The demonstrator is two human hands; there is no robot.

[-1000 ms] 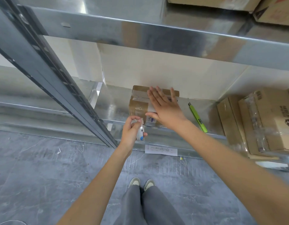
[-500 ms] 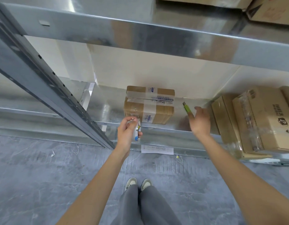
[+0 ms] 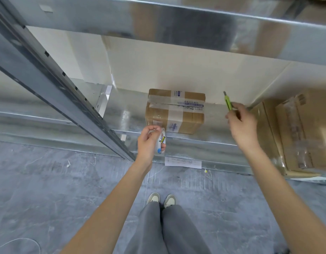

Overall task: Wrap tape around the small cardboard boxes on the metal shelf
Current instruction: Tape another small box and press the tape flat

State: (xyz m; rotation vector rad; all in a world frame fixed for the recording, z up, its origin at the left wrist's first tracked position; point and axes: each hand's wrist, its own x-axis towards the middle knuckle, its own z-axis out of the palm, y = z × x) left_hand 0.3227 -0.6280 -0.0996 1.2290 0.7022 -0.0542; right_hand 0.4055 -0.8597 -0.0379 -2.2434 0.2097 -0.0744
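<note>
A small cardboard box (image 3: 175, 111) with clear tape bands and printed labels sits on the metal shelf (image 3: 127, 114), near its front edge. My left hand (image 3: 149, 143) is closed around a roll of clear tape (image 3: 161, 143) just in front of the box's lower left corner; a strip of tape seems to run from the roll up to the box. To the right of the box, my right hand (image 3: 242, 123) grips a green utility knife (image 3: 227, 101), lifted off the shelf with its tip pointing up and away.
Larger cardboard boxes (image 3: 301, 131) wrapped in plastic fill the shelf's right end. A slanted steel upright (image 3: 54, 83) crosses at left. An upper shelf (image 3: 195, 24) hangs overhead. A paper label (image 3: 183, 162) is stuck on the lower beam. My legs and shoes (image 3: 162, 198) stand on the grey concrete floor.
My right hand left the top of the box, reached right to the green knife and picked it up. My left hand stayed with the tape roll.
</note>
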